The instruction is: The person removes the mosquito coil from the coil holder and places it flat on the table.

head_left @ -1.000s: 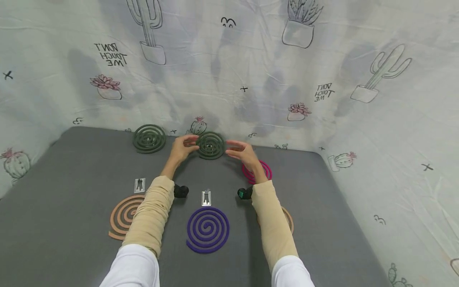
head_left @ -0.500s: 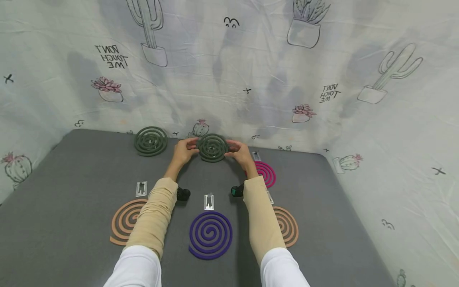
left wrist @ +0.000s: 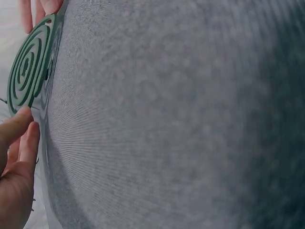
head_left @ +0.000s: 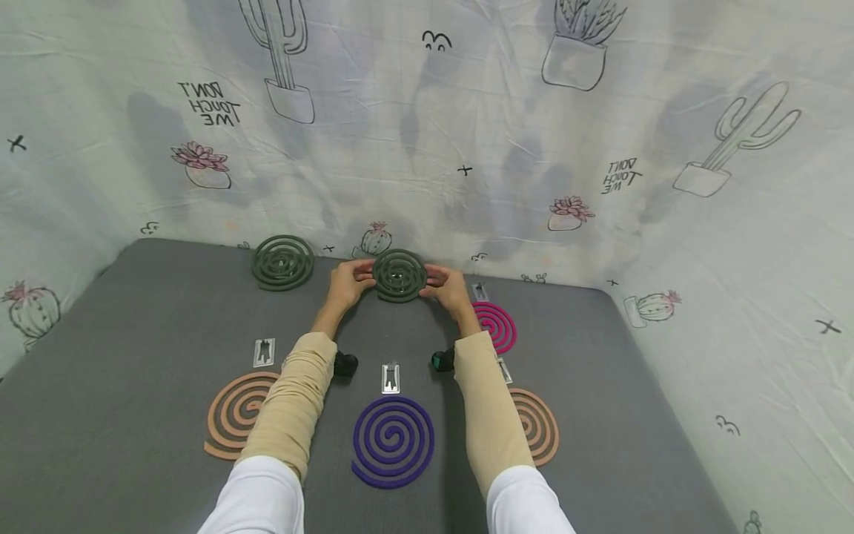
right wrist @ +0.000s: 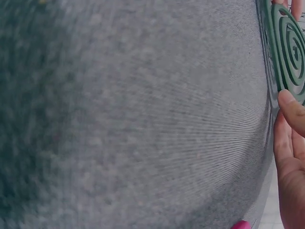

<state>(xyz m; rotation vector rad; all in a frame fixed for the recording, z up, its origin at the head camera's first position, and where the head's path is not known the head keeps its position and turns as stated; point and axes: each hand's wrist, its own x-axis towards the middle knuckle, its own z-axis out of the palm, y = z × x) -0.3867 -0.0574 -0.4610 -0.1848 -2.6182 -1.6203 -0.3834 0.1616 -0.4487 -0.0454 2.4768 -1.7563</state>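
Observation:
At the far edge of the table, a dark green mosquito coil [head_left: 399, 275] is held between both hands. My left hand [head_left: 347, 285] pinches its left rim, thumb in front and fingers behind. The opposite rim is pinched likewise by my right hand [head_left: 450, 288]. In the left wrist view the coil [left wrist: 29, 62] appears tilted, with the left thumb at its lower edge. The right wrist view shows the right hand [right wrist: 294, 176] on the coil's rim. A second green coil [head_left: 283, 262] lies to the left, apart from the hands.
On the grey table [head_left: 133, 356] lie an orange coil [head_left: 230, 415] at left, a purple coil [head_left: 394, 442] in front, another orange coil [head_left: 536, 426] and a pink coil [head_left: 497, 326] at right. Small metal stands [head_left: 264, 352] lie among them. A patterned cloth [head_left: 427, 111] rises behind.
Both hands have closed in from the sides, from apart to gripping the green coil's rims. My right forearm has shifted inward, uncovering more of the pink and right orange coils.

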